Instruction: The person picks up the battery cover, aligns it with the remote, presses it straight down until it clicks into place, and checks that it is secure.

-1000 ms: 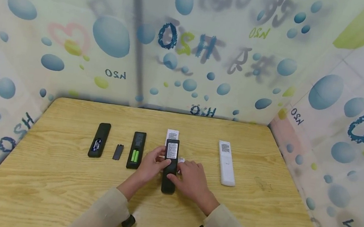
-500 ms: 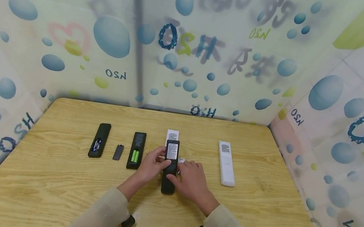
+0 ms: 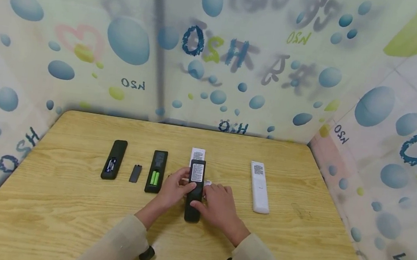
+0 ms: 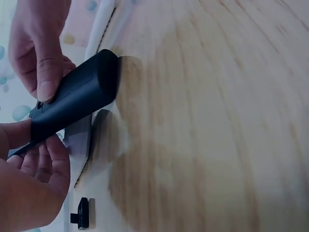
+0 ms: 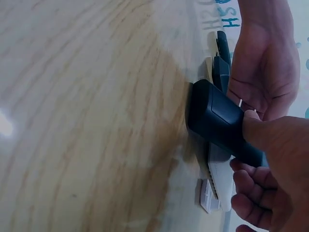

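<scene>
A black remote control (image 3: 193, 206), back side up with a white label at its far end, is held between both hands at the middle of the table. My left hand (image 3: 172, 193) grips its left side, thumb on the back and fingers underneath. My right hand (image 3: 221, 207) has its thumb pressed on the battery cover, as the left wrist view shows on the remote (image 4: 79, 92). In the right wrist view the fingers of that hand (image 5: 285, 164) curl beside the remote (image 5: 217, 113). A white remote (image 3: 197, 153) lies partly hidden behind it.
To the left on the wooden table (image 3: 66, 208) lie a black remote with green batteries (image 3: 156, 171), a loose black battery cover (image 3: 135, 173) and another black remote (image 3: 114, 159) with its battery bay uncovered. A white remote (image 3: 260, 188) lies right. Patterned sheets surround the table.
</scene>
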Tool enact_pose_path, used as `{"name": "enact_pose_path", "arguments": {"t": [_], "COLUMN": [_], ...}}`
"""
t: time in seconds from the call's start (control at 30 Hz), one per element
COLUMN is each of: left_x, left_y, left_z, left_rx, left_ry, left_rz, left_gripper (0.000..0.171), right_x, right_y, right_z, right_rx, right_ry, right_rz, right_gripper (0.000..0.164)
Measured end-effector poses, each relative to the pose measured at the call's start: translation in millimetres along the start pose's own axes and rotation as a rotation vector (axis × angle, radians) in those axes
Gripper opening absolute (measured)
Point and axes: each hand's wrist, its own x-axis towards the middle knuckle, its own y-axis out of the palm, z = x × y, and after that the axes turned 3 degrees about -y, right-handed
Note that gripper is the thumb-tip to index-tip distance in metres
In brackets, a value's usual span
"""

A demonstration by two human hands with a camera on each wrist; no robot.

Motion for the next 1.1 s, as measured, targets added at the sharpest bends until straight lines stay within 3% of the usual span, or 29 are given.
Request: {"name": "enact_pose_path", "arguments": {"t": [0.37,0.7,1.1], "left_x": [1.2,1.8,14.0], "left_y": [0.7,3.1,14.8], "left_z": [-1.9,-6.3,-27.6], "left_rx": [0.059,-0.003,-0.014], "left_ry": [-0.011,-0.006,0.011], "left_rz": [-0.022,0.024,0.027], "left_gripper": [0.042,0.040,0.042], "right_x": [3,2,8], "right_y": [-1,-10,-29], "right_z": [1,-5,-27], "right_rx": [0.007,0.057,0.051], "right_ry": [0.033,-0.005,0.035], "right_rz": [0.010,-0.001,0.021], "right_gripper": [0.039,0.037,0.039]}}
